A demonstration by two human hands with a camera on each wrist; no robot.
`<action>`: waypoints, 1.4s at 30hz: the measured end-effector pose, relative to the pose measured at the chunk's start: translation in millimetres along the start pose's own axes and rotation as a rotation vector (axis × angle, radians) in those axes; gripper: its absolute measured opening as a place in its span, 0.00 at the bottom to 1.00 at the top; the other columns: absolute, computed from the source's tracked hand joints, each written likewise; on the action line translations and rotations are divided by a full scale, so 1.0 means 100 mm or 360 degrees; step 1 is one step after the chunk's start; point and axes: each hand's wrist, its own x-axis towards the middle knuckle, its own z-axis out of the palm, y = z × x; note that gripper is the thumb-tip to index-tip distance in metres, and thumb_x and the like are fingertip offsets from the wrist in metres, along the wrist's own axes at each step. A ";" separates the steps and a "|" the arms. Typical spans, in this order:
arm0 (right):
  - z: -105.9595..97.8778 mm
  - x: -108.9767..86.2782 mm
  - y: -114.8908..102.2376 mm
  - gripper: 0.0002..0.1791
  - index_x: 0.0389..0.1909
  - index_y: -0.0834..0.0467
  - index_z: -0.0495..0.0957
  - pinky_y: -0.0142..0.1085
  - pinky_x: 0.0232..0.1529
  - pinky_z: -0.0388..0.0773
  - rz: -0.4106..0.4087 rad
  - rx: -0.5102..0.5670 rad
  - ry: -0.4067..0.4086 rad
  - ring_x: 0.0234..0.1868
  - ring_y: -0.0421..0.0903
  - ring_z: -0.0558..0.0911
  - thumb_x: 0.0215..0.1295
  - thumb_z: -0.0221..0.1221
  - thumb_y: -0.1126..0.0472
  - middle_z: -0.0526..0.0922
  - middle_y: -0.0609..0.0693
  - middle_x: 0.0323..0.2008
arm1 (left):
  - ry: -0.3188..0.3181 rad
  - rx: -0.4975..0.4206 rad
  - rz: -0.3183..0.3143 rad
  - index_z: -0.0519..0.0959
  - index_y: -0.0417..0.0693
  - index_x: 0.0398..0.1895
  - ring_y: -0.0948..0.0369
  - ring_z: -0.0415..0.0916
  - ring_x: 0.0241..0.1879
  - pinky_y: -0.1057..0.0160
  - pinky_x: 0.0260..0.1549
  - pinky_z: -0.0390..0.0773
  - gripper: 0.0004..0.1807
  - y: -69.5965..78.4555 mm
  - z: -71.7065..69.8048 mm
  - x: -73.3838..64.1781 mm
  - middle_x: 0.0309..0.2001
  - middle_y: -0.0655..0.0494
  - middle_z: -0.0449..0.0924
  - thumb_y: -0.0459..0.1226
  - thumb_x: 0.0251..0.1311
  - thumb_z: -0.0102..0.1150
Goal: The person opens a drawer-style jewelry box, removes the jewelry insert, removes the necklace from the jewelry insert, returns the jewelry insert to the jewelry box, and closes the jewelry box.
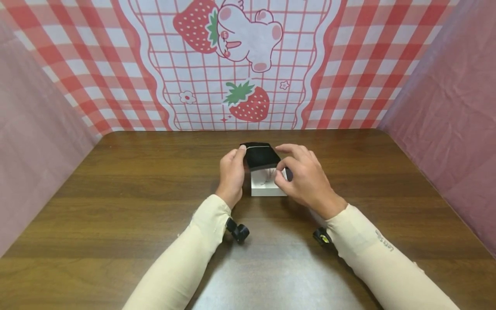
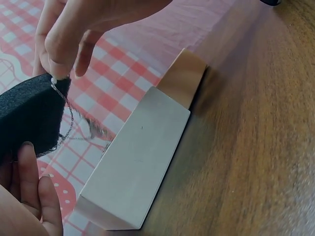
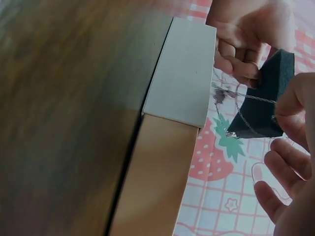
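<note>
Thumb and index finger of the right hand (image 1: pixel 306 178) pinch a thin silver chain (image 2: pixel 72 118) at the corner of a black foam pad (image 1: pixel 262 157), while the other fingers of that hand stand spread away from the pinch. From those 2 fingertips the chain runs down beside the pad and hangs in loose strands, with a small blurred cluster (image 3: pixel 221 94) among them. Fingers of the left hand (image 1: pixel 232 172) grip the pad at its opposite side, the thumb on its upper edge.

The pad is held tilted above the table, between the 2 hands. Just beyond the chain sits a white box (image 1: pixel 269 190), resting on the brown wooden table (image 1: pixel 155 185); a tan box part (image 3: pixel 157 167) adjoins 1 end of it. Behind rises a red-and-white checked cloth (image 1: pixel 360 64) with strawberries printed on it.
</note>
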 end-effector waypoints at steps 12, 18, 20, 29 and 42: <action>-0.01 -0.01 0.06 0.04 0.24 0.59 0.79 0.47 0.48 0.74 0.0065 0.0098 0.0115 0.47 0.52 0.79 0.57 0.60 0.64 0.83 0.56 0.46 | -0.0026 -0.0050 0.0007 0.75 0.49 0.16 0.64 0.69 0.24 0.63 0.29 0.71 0.22 -0.01 -0.01 0.00 0.21 0.59 0.73 0.42 0.72 0.53; -0.01 -0.02 0.07 0.04 0.25 0.60 0.78 0.45 0.47 0.75 0.0136 0.0138 0.0104 0.48 0.51 0.79 0.57 0.61 0.65 0.83 0.55 0.47 | -0.0030 -0.0105 -0.0013 0.79 0.47 0.20 0.64 0.73 0.24 0.64 0.29 0.73 0.20 -0.02 -0.03 0.01 0.23 0.58 0.78 0.41 0.73 0.52; -0.02 -0.03 0.07 0.03 0.26 0.60 0.78 0.46 0.48 0.76 0.0182 0.0154 0.0100 0.49 0.51 0.79 0.58 0.62 0.66 0.83 0.54 0.47 | -0.0024 -0.0111 -0.0008 0.80 0.46 0.21 0.64 0.74 0.25 0.64 0.30 0.74 0.19 -0.02 -0.03 0.02 0.24 0.57 0.79 0.41 0.72 0.52; -0.04 -0.04 0.06 0.03 0.29 0.58 0.77 0.46 0.50 0.75 0.0350 0.0277 0.0125 0.50 0.50 0.80 0.60 0.61 0.67 0.84 0.54 0.44 | -0.0036 -0.0180 -0.0037 0.82 0.43 0.25 0.64 0.74 0.26 0.64 0.32 0.74 0.18 -0.02 -0.05 0.03 0.26 0.56 0.80 0.40 0.73 0.51; -0.03 -0.04 0.09 0.03 0.29 0.58 0.76 0.46 0.47 0.75 0.0388 0.0326 0.0179 0.46 0.49 0.81 0.61 0.60 0.68 0.84 0.54 0.42 | -0.0099 -0.0364 -0.0187 0.79 0.27 0.49 0.63 0.81 0.30 0.64 0.34 0.80 0.19 -0.01 -0.04 0.05 0.32 0.54 0.83 0.37 0.76 0.45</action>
